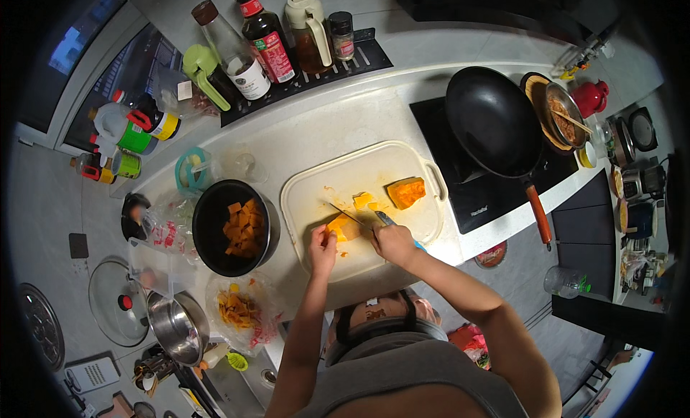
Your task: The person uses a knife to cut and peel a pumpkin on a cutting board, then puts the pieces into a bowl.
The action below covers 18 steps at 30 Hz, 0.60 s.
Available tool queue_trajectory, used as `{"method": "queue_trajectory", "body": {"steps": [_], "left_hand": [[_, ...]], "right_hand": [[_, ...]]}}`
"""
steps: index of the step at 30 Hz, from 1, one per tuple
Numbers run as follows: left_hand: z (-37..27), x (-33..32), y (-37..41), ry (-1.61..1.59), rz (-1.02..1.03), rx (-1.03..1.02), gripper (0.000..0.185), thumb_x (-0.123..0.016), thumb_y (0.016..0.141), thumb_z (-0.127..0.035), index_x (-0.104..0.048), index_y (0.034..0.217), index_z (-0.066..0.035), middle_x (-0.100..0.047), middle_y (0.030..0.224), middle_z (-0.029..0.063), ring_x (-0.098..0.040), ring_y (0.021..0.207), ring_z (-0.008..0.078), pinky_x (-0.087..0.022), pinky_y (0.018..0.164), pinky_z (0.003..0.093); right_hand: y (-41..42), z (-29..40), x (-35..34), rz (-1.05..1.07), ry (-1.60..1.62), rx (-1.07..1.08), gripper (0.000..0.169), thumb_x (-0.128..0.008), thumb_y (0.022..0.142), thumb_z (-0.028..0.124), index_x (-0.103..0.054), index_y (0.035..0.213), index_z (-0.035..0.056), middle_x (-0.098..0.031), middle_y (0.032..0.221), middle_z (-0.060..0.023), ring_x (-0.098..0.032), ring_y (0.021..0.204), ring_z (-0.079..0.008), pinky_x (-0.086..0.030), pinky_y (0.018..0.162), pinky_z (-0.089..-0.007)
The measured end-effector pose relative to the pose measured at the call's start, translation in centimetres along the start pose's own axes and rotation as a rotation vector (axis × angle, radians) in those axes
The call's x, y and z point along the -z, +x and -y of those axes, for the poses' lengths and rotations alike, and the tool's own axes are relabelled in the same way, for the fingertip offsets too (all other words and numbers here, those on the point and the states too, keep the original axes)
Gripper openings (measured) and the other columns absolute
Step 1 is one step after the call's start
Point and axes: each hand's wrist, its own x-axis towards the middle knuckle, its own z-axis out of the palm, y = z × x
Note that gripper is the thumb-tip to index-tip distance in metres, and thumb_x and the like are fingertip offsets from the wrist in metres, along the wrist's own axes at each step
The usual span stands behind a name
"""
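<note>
My left hand [322, 249] steadies a piece of orange pumpkin [345, 229] on the cream cutting board [302, 187]. A knife is gripped in my right hand [396, 243]; its thin blade [347, 213] lies over the pumpkin piece, seen nearly edge-on. Whether the edge has entered the flesh I cannot tell. Partly under my right hand is a second blade [385, 218], with a blue handle [420, 246] showing behind. Small cut pumpkin pieces [363, 200] lie beyond the knife. A larger pumpkin chunk [406, 192] sits near the board's handle end.
Left of the board stands a black pot [202, 240] holding pumpkin cubes [243, 229]. Pumpkin peelings [236, 307] lie in a plastic bag nearby. A black wok [488, 121] rests on the cooktop [480, 202] at right. Seasoning bottles [272, 46] line the back ledge.
</note>
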Motion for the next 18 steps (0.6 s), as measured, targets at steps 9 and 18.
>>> {"method": "queue_trajectory", "body": {"steps": [9,18], "left_hand": [[0.9,0.8,-0.4,0.009,-0.068,0.054,0.023,-0.059,0.081,-0.012,-0.049,0.101,-0.005,-0.058,0.078,0.0035,-0.053,0.06,0.0072,-0.045,0.046,0.0211],[-2.4,-1.5,-1.5,-0.025,-0.105,0.376,0.034,-0.064,0.077,-0.023,-0.048,0.098,-0.001,-0.056,0.086,0.0074,-0.059,0.071,0.0141,-0.051,0.052,0.0276]], "right_hand": [[2.1,-0.6,-2.8,-0.108,0.152,-0.141,0.023,-0.05,0.077,0.02,-0.056,0.084,-0.0012,-0.059,0.064,-0.0202,-0.059,0.061,-0.0356,-0.049,0.058,-0.0439],[0.4,-1.1,-2.4,-0.21,0.245,-0.173,0.021,-0.054,0.075,0.023,-0.059,0.078,0.0022,-0.058,0.064,-0.0214,-0.059,0.062,-0.037,-0.049,0.061,-0.0451]]}}
